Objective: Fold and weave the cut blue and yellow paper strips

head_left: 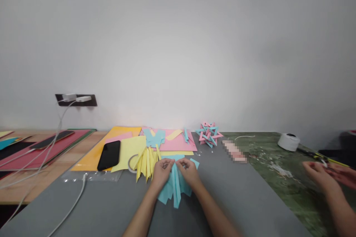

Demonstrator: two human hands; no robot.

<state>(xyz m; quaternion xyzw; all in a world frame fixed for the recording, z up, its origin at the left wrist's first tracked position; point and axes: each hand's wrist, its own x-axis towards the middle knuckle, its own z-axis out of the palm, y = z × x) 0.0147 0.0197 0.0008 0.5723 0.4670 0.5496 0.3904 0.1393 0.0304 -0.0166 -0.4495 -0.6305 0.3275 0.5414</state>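
My left hand [163, 171] and my right hand [188, 170] meet at the middle of the grey table, fingertips pinched on the upper end of a folded blue paper strip [175, 189]. The strip hangs toward me, with a lengthwise crease along it. Beneath it and my wrists lie more blue paper pieces [165, 193], partly hidden by the hands. Just left of my left hand is a pile of folded yellow paper strips [146, 163]. Behind the hands, cut blue paper pieces [154, 137] rest on a pink sheet [178, 145].
A pink and blue paper star model [209, 134] stands near the wall. To the left are a black phone [109, 155], yellow sheets [130, 149], a tape roll [131, 163] and a white cable [72, 205]. At right, another person's hands [322, 176] work over a green surface [300, 192].
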